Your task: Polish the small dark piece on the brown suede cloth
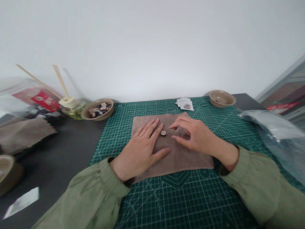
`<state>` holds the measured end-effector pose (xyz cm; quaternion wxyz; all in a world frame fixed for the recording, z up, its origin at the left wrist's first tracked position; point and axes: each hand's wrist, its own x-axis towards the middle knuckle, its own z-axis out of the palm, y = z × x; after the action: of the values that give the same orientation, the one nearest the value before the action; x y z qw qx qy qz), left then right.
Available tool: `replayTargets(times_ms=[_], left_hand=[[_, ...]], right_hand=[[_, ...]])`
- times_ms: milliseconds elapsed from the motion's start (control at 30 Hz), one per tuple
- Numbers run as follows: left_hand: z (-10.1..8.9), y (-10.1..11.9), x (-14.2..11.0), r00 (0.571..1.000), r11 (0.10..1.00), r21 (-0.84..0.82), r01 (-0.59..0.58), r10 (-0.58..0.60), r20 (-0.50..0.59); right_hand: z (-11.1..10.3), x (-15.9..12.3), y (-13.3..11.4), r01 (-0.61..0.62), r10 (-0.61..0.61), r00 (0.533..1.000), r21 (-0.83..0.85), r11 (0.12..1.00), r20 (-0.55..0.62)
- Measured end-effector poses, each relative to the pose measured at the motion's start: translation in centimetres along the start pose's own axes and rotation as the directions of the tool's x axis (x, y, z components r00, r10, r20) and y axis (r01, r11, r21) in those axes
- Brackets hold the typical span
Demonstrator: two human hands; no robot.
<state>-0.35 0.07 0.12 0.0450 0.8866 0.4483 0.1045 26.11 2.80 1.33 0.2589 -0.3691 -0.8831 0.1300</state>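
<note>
A brown cloth (181, 156) lies on a green cutting mat (190, 197). On the cloth rests one small round stone-like piece (163, 133). My left hand (140, 149) lies flat on the cloth, fingers stretched out, its fingertips just left of the piece. My right hand (193, 135) hovers over the cloth to the right of the piece, fingers curved and apart, thumb and forefinger pointing toward it without touching it. Both arms wear olive green sleeves.
A tan bowl (97, 109) with several small pieces stands at the mat's back left, beside a reed diffuser (71, 105). An empty-looking tan bowl (222, 98) sits back right, small paper packets (185, 104) near it. A plastic bag (278, 136) lies right; a brown paper bag (23, 133) left.
</note>
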Motion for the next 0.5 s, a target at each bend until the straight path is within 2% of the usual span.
replayTargets(times_ms=[300,500], left_hand=[[0.0,0.1,0.1,1.0,1.0,0.001,-0.009,0.009,-0.013],[0.0,0.0,0.1,1.0,1.0,-0.012,-0.009,0.009,-0.019]], right_hand=[[3.1,1.2,-0.7,-0.099,0.095,0.994,-0.067,0.993,-0.061],[2.3,1.4,-0.8,-0.072,0.087,0.988,0.116,0.991,-0.13]])
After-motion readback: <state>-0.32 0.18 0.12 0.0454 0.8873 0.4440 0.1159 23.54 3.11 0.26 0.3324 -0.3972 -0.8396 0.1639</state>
